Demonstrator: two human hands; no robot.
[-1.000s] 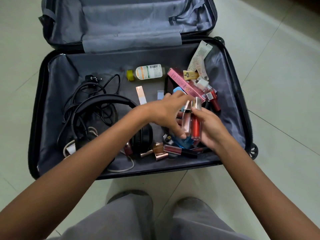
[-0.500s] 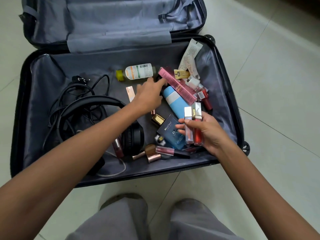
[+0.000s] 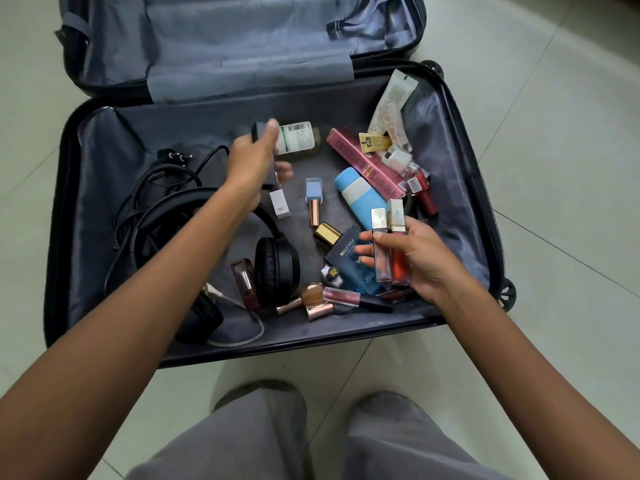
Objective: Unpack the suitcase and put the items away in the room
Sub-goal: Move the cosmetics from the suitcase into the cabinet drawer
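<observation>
The open black suitcase [image 3: 460, 188] lies on the floor with cosmetics scattered in its grey-lined lower half. My right hand [image 3: 420, 261] is closed on two lip gloss tubes [image 3: 389, 251], one pale pink and one red, both with gold caps, held upright over the blue perfume box [image 3: 349, 261]. My left hand [image 3: 254, 161] hovers over the middle of the case, fingers closed on a small dark flat item [image 3: 258, 131] that is blurred. Just beyond it lies a clear bottle with a white label [image 3: 298, 138].
Black headphones [image 3: 273, 261] and tangled cables [image 3: 162, 181] fill the left side. A pink box [image 3: 363, 162], blue and white bottle [image 3: 360, 195], sachets [image 3: 394, 98], nail polish and lipsticks [image 3: 313, 202] lie on the right. The tiled floor surrounds the case; my grey trouser legs are below.
My left hand drew back from the pink box to the left and lifted a dark item. My right hand stayed put with the two tubes. The camera view moved closer.
</observation>
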